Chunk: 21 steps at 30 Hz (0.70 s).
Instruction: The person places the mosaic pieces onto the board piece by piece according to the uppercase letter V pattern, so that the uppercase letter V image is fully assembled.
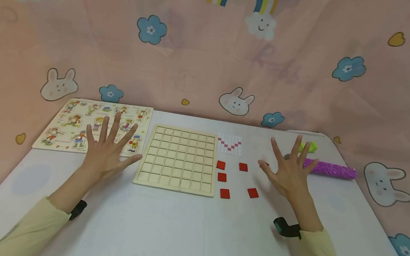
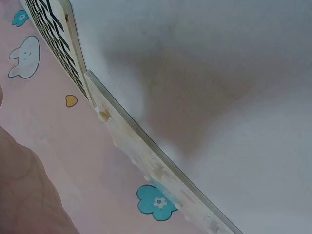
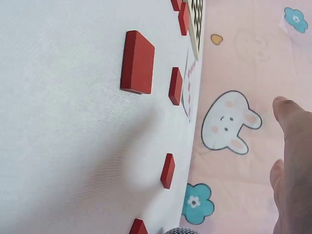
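Both hands are held up over the white table with fingers spread, and neither holds anything. My left hand [image 1: 103, 157] is in front of a picture puzzle board [image 1: 64, 132] and hides part of it. Beside it lies a pale wooden grid board [image 1: 180, 158], its squares bare. My right hand [image 1: 290, 175] hovers right of several flat red square tiles [image 1: 253, 193], partly covering one of them. A thick red tile [image 3: 139, 63] shows large in the right wrist view, with the hand's fingers [image 3: 298, 146] at the right edge.
A paper card [image 1: 230, 144] with a pink zigzag on a grid lies right of the board. Behind the right hand are a purple glittery stick [image 1: 334, 169] with a grey mesh head and a bright green object [image 1: 312, 146]. A pink patterned cloth [image 1: 189, 60] hangs behind the table.
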{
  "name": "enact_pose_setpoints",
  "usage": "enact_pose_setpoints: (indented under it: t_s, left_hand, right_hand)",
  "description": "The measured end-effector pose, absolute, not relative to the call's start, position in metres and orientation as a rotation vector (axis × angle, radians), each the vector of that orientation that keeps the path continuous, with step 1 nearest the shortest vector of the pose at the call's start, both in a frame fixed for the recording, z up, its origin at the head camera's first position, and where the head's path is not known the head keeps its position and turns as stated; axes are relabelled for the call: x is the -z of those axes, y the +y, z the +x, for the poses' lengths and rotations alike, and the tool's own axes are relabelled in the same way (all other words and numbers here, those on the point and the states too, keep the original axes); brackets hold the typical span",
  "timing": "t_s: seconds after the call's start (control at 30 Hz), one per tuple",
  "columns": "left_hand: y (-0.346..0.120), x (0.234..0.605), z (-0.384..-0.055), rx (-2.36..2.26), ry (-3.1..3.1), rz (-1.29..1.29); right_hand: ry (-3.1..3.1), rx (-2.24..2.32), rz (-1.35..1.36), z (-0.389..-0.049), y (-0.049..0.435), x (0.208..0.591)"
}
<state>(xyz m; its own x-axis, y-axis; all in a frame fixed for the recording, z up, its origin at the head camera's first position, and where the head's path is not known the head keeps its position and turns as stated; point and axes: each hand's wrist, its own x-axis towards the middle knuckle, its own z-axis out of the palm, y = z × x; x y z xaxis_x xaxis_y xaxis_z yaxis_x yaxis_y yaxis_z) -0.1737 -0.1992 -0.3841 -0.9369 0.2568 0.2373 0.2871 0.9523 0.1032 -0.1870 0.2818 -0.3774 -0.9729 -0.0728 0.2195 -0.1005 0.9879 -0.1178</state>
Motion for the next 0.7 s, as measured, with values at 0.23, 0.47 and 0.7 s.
enact_pose_setpoints:
  t_s: [0.23,0.47,0.7]
  left_hand:
    - [-0.192,0.384,-0.163,0.237,-2.914,-0.481]
    - [-0.187,0.386,-0.154,0.471,-2.927,-0.623]
    - [-0.184,0.387,-0.153,0.858,-2.94,-0.689]
  right_hand:
    - [-2.871,-0.198,0.217,-0.176,0.282,0.381]
    - [-2.827,-0.262,0.303,-0.169,0.283,0.389]
    - [-2.786,-0.342,0.402,-0.165,0.283,0.397]
